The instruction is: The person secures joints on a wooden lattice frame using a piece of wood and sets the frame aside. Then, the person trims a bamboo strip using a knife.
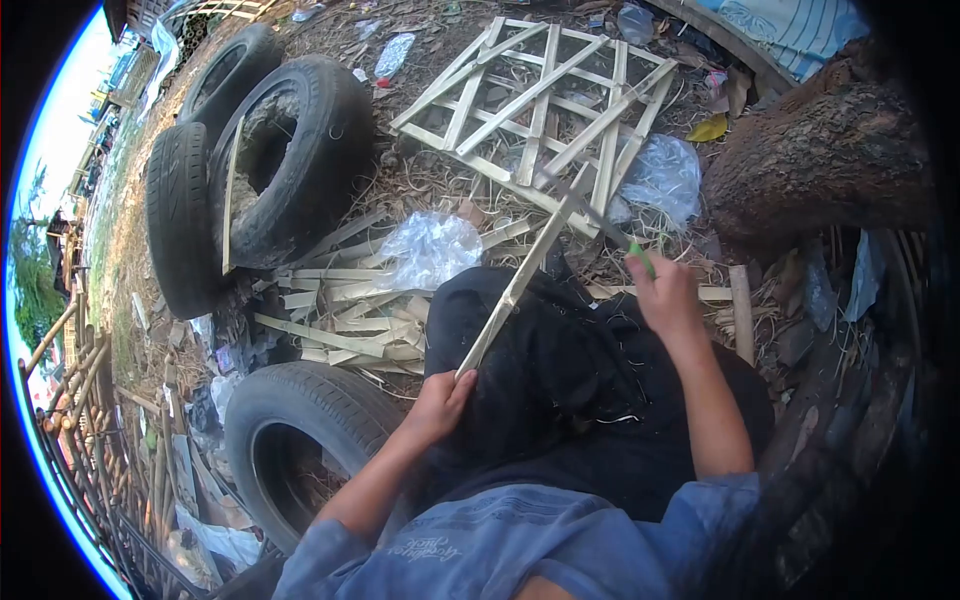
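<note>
My left hand (437,405) is closed around the lower end of a pale bamboo strip (513,290), which slants up and away across my knee. In my right hand (665,293) is a knife (641,258) with a green handle. Its blade points up and to the left and meets or crosses the strip near its far end; whether it cuts in cannot be made out. Just beyond lies a lattice frame (548,80) of crossed bamboo strips on the ground. A heap of loose bamboo strips (350,335) lies left of my knees.
Old tyres (335,150) stand at the left, and another tyre (300,410) lies near my left arm. Clear plastic bags (665,180) rest by the frame and on the strips. A thick tree trunk (820,150) rises at the right. Bamboo fencing (85,420) runs along the far left.
</note>
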`<state>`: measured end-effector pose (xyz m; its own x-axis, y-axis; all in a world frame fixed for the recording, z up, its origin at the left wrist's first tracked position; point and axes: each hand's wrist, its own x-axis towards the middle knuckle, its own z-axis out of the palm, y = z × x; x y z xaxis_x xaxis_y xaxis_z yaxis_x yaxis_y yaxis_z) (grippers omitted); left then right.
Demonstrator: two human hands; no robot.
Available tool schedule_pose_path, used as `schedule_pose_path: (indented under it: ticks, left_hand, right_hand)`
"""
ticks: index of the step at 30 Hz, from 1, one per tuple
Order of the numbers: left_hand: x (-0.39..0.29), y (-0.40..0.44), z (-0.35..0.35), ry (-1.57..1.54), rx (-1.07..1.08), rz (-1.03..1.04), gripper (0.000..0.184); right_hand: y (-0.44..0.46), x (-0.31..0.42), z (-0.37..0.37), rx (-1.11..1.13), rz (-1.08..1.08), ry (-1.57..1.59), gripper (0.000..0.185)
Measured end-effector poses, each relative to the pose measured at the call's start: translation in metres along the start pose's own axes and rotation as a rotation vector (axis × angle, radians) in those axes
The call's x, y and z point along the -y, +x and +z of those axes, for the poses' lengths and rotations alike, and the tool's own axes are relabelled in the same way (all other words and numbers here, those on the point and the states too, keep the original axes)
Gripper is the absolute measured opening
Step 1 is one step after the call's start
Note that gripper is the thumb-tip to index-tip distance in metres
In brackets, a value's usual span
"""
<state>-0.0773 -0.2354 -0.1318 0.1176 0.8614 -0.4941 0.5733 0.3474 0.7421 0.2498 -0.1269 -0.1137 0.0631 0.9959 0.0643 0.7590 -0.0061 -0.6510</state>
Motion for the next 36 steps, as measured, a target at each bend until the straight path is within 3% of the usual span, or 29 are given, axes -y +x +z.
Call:
schedule_pose_path:
  ticks: [2,4,8,10,13,15,16,17,22,24,29,32,34,36]
  left_hand:
    - [0.005,0.001,-0.006,0.007,0.058,-0.083,0.047]
    - [0.009,0.0,-0.004,0.02,0.005,-0.025,0.046]
    - [0.01,0.001,0.003,0.104,-0.112,0.002,0.047]
    - [-0.005,0.002,0.004,0.208,-0.17,-0.026,0.045]
    - [0.009,-0.005,0.007,0.165,-0.163,0.021,0.046]
    - [0.018,0.001,-0.002,0.154,-0.136,0.063,0.048]
    - [0.019,0.006,-0.006,-0.017,-0.036,-0.014,0.051]
    - [0.021,0.008,-0.007,-0.194,0.067,-0.101,0.055]
    - [-0.001,0.023,-0.031,-0.156,0.308,-0.175,0.067]
    - [-0.002,0.024,-0.039,-0.187,0.418,-0.275,0.068]
    - [0.003,0.03,-0.038,-0.144,0.412,-0.262,0.068]
    - [-0.007,0.03,-0.033,-0.181,0.343,-0.252,0.068]
    - [-0.005,0.027,-0.032,-0.193,0.351,-0.269,0.066]
    - [-0.004,0.028,-0.035,-0.187,0.359,-0.266,0.066]
  right_hand:
    - [-0.014,0.018,0.03,0.023,-0.156,0.041,0.048]
    - [-0.015,0.027,0.06,0.074,-0.248,-0.051,0.051]
    - [0.025,-0.01,0.085,0.008,-0.256,-0.211,0.059]
    - [0.052,-0.017,0.067,0.035,-0.034,-0.244,0.06]
    - [0.088,-0.039,0.021,-0.104,0.309,-0.157,0.058]
    - [0.084,-0.042,0.0,-0.132,0.303,-0.094,0.054]
    - [0.073,-0.037,-0.004,-0.126,0.28,-0.042,0.052]
    - [0.059,-0.033,0.005,-0.134,0.197,-0.046,0.054]
    - [-0.005,0.008,0.066,-0.097,-0.251,0.165,0.056]
    - [-0.005,0.007,0.089,-0.061,-0.335,0.132,0.057]
    - [0.04,-0.033,0.119,-0.053,-0.661,-0.105,0.059]
    - [0.057,-0.044,0.127,-0.107,-0.579,-0.179,0.058]
    - [0.066,-0.051,0.107,-0.168,-0.187,-0.234,0.057]
    - [0.066,-0.05,0.085,-0.133,-0.202,-0.255,0.057]
